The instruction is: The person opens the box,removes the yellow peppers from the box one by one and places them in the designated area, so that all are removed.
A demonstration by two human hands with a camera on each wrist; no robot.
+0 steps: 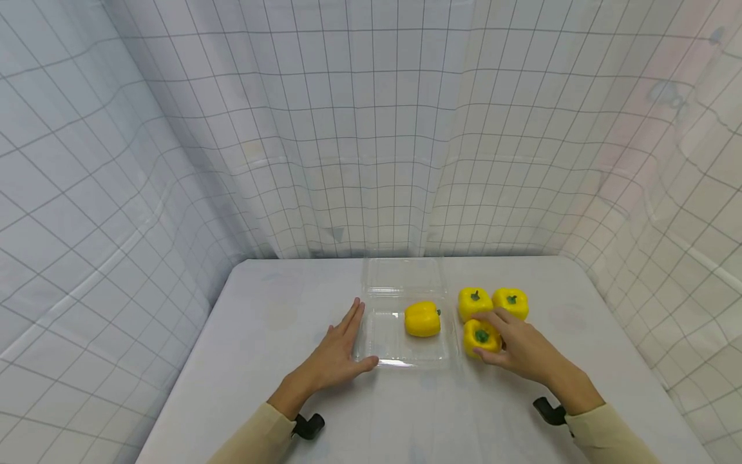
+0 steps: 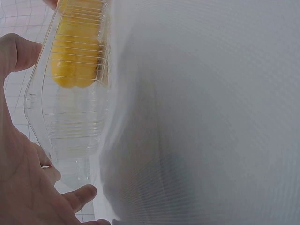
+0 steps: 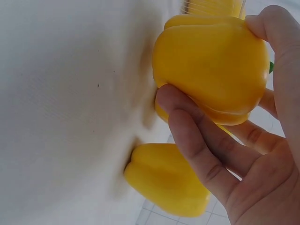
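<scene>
My right hand (image 1: 522, 345) holds a yellow bell pepper (image 1: 476, 341), thumb on its near side and fingers round its far side. In the right wrist view that pepper (image 3: 211, 65) shows large between thumb and fingers. My left hand (image 1: 333, 357) rests at the left edge of a clear plastic clamshell container (image 1: 379, 338), fingers straight and thumb at its front left corner. Inside the container lies another yellow bell pepper (image 1: 422, 319) on its side, its stem facing right. In the left wrist view the thumb (image 2: 28, 52) touches the container's rim (image 2: 33, 101).
Two more yellow bell peppers, one on the left (image 1: 474, 303) and one on the right (image 1: 511, 302), stand stem up behind the held one. The container's lid (image 1: 404, 276) lies folded back behind its base. White gridded curtains (image 1: 371, 129) surround the white table (image 1: 278, 303).
</scene>
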